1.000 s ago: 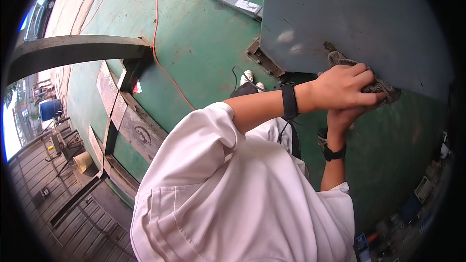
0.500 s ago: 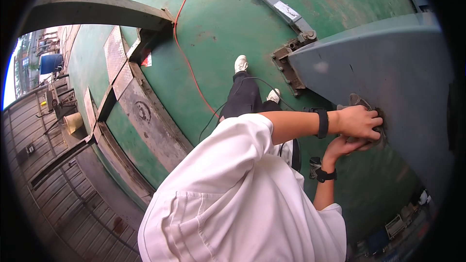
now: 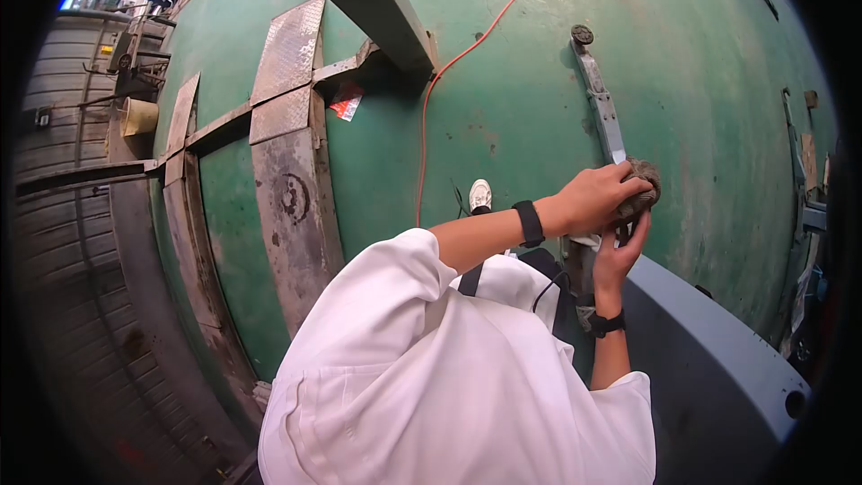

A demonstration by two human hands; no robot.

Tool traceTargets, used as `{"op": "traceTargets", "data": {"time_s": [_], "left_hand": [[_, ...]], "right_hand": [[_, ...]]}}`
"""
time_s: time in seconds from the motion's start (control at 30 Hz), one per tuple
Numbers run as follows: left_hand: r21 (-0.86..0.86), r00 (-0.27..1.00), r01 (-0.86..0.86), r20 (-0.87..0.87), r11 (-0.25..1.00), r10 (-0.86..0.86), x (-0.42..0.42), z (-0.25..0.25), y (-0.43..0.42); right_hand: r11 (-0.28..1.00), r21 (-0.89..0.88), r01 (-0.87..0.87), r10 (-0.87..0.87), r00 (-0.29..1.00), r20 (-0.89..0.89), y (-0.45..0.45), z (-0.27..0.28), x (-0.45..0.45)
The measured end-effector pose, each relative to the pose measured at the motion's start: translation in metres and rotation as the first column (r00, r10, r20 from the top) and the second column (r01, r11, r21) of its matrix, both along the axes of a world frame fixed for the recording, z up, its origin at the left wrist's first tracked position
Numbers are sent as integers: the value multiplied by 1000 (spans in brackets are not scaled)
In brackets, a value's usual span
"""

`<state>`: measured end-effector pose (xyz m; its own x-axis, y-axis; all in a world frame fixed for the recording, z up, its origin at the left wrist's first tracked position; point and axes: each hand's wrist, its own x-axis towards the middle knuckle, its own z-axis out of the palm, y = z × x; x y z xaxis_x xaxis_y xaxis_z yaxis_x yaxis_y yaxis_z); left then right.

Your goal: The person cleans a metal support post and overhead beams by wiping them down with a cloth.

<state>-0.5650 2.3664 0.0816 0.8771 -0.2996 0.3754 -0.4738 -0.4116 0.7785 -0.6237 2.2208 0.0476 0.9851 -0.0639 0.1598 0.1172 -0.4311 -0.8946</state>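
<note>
My left hand (image 3: pixel 588 201) reaches across from the left, its fingers closed over a bunched grey-brown rag (image 3: pixel 640 189). Just below it, my right hand (image 3: pixel 620 259) points upward with its fingers against the underside of the same rag. A small dark gap or part shows between the two hands; I cannot make out what it is. The rag is held up in front of me, over the near end of a grey metal lift arm (image 3: pixel 603 115) that lies low above the floor.
A grey steel column (image 3: pixel 709 323) stands close on my right. On the left are a second column (image 3: pixel 373 4) and worn metal ramps (image 3: pixel 292 207). An orange-red cable (image 3: pixel 429 117) runs over the green floor (image 3: pixel 503 54). A pale bucket (image 3: pixel 139 117) stands far left.
My view has turned to the right. Both hands have come away from the grey column's side, where they were pressed, and now hold the rag out in front of me.
</note>
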Motion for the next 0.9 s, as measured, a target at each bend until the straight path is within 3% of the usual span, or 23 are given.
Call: {"op": "traceTargets", "data": {"time_s": [0.1, 0.17, 0.23, 0.3, 0.33, 0.43, 0.53, 0.7, 0.8, 0.9], "left_hand": [[-22, 974, -226, -34, 974, 225, 34, 21, 98], [-141, 933, -357, -12, 923, 359, 50, 44, 154], [-246, 878, -434, 102, 867, 468, 64, 67, 203], [-371, 770, -491, 239, 788, 592, 79, 99, 269], [-390, 716, -518, 289, 761, 636, 87, 112, 294], [-406, 554, -591, 425, 697, 716, 115, 134, 358], [-391, 469, -627, 501, 674, 727, 142, 148, 419], [-307, 339, -737, 603, 603, 722, 176, 165, 503], [-232, 264, -851, 587, 471, 765, 179, 166, 537], [-135, 275, -915, 479, 379, 834, 179, 148, 570]], "right_hand": [[981, 29, -190, 191, 980, -48, 101, 40, 62], [927, 0, -376, 376, 926, 44, 153, 41, 104], [854, 56, -518, 514, 855, 70, 213, 57, 137], [722, 275, -635, 586, 772, 246, 301, 100, 177], [713, 184, -676, 587, 720, 370, 333, 110, 195], [668, 127, -733, 521, 582, 624, 419, 134, 235], [658, 88, -748, 435, 474, 766, 492, 165, 265], [647, 26, -762, 409, 375, 832, 578, 181, 318], [673, -65, -737, 425, 312, 850, 610, 178, 336], [668, -217, -712, 512, 228, 828, 638, 157, 353]]}}
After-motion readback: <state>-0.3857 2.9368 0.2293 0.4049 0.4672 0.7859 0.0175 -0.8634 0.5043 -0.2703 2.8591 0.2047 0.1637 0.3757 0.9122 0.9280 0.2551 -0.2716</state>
